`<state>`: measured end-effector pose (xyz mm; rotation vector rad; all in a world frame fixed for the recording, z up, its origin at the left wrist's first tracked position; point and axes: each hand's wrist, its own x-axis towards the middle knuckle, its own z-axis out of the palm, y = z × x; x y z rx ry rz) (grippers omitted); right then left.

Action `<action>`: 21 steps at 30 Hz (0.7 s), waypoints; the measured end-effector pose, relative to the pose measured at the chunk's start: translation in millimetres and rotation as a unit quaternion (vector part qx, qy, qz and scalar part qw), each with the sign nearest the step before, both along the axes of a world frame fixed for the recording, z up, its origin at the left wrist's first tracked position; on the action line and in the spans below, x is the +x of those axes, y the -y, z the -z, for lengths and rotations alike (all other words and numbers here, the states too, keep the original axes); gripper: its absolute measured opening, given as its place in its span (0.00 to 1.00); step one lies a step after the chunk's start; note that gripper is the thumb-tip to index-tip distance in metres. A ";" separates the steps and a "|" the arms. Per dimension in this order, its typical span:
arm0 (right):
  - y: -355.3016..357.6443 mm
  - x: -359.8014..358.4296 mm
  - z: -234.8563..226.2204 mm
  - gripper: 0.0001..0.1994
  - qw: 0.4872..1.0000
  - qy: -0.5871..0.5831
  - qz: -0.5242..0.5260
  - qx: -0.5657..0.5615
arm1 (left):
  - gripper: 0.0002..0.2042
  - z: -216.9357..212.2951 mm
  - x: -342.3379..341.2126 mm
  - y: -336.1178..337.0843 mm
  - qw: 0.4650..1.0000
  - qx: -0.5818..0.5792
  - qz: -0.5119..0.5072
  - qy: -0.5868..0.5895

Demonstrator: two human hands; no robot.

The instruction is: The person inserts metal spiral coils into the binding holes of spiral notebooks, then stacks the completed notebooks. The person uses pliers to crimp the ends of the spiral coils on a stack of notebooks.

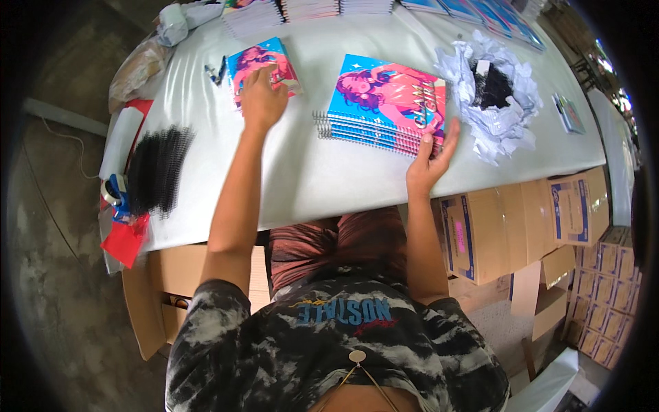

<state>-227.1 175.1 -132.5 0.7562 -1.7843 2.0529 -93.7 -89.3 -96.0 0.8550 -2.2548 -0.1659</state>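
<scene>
My left hand point(264, 96) rests on a stack of pink-and-blue illustrated covers point(259, 58), its fingers apart and a little bent over the top one. Whether it grips a sheet is unclear. Beside it, to the right, stands a pile of spiral notebooks point(384, 99) with matching covers, their wire bindings stacked toward me. My right hand point(434, 154) touches the pile's near right corner, thumb against the front and fingers stretched along the side. Left of the covers lies a small dark tool or pen point(217, 71), too small to make out.
Black spiral binding wires point(163, 172) lie at the table's left, near a blue-and-white tape dispenser point(117, 196). Crumpled white paper point(518, 130) surrounds a black bundle point(492, 88) at right. More notebooks point(312, 8) line the far edge. Cardboard boxes point(494, 230) stand below the table.
</scene>
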 end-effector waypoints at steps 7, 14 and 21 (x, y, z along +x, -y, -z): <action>-8.8 24.3 -4.9 0.34 0.961 -0.249 0.074 0.096 | 0.20 18.0 74.3 -7.7 0.966 -0.068 -0.019 0.247; 19.5 139.7 -47.7 0.27 0.799 -0.272 -0.408 0.348 | 0.11 -49.9 161.7 -161.9 0.950 -0.004 0.150 0.275; 32.9 119.5 -53.6 0.08 0.882 0.000 -0.440 0.171 | 0.29 -81.0 182.5 -123.8 0.983 0.076 -0.001 -0.167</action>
